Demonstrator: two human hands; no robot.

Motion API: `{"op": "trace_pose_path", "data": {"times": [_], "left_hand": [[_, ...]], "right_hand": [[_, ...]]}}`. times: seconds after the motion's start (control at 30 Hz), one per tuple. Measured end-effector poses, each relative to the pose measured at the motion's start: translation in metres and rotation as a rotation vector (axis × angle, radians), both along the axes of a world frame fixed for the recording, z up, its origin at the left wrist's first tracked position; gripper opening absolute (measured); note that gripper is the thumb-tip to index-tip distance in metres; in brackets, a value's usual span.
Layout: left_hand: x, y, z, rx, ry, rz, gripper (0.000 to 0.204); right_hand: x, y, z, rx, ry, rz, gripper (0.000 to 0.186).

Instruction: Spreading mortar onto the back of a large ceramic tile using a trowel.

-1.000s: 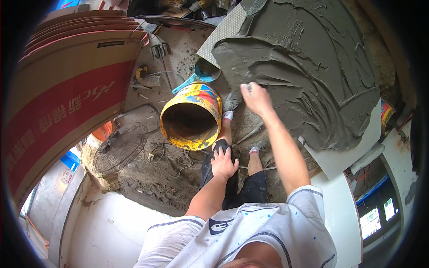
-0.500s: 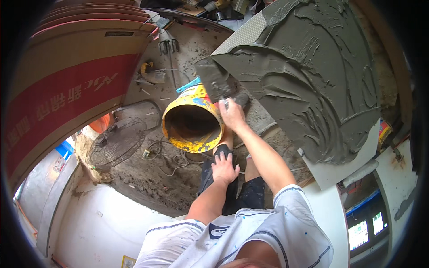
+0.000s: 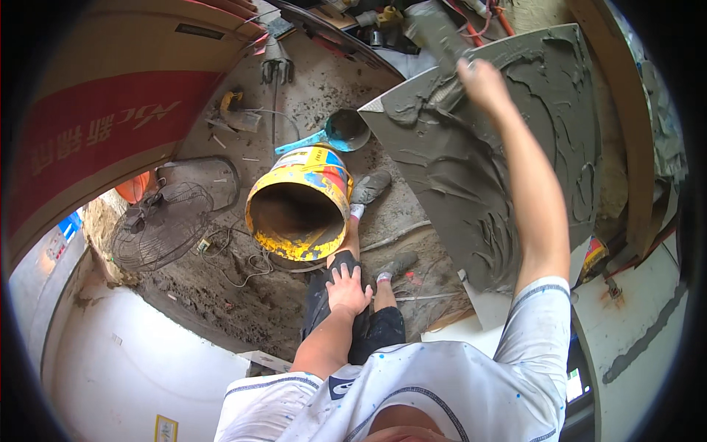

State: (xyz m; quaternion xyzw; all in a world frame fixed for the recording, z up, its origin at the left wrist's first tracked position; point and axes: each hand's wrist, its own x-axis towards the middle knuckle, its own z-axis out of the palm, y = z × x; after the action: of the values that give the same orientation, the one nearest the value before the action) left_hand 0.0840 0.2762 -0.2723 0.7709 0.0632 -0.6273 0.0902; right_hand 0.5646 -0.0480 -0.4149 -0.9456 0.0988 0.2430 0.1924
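Trowel [image 3: 437, 35] juts forward and leftward from the right hand [image 3: 482, 82], which is curled firmly around it.

From where I'm standing: white short-sleeved shirt [image 3: 442, 376] low in frame, dark seams [image 3: 541, 286], blue specks [image 3: 518, 395], dark chest patch [image 3: 341, 387]; black shorts [image 3: 384, 329], pale socks [image 3: 357, 211], grey shoes [image 3: 371, 188].

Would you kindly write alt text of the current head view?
A person's right hand holds a trowel at the far edge of a panel spread with grey mortar; the left hand rests on a leg, and a yellow bucket is left of the panel.
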Motion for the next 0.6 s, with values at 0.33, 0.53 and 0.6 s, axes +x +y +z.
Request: {"op": "trace_pose_path", "data": {"times": [0.33, 0.53, 0.6], "left_hand": [[0.004, 0.003, 0.002, 0.050, 0.008, 0.025, 0.077], [-0.003, -0.014, -0.002, 0.046, 0.002, -0.033, 0.078], [-0.009, -0.023, -0.004, 0.041, -0.020, -0.069, 0.078]], "right_hand": [[-0.058, -0.032, 0.073, 0.938, 0.167, -0.921, 0.045], [-0.243, 0.069, 0.077, 1.165, 0.345, -1.097, 0.035], [-0.282, 0.078, 0.066, 1.035, 0.383, -0.904, 0.036]]}}
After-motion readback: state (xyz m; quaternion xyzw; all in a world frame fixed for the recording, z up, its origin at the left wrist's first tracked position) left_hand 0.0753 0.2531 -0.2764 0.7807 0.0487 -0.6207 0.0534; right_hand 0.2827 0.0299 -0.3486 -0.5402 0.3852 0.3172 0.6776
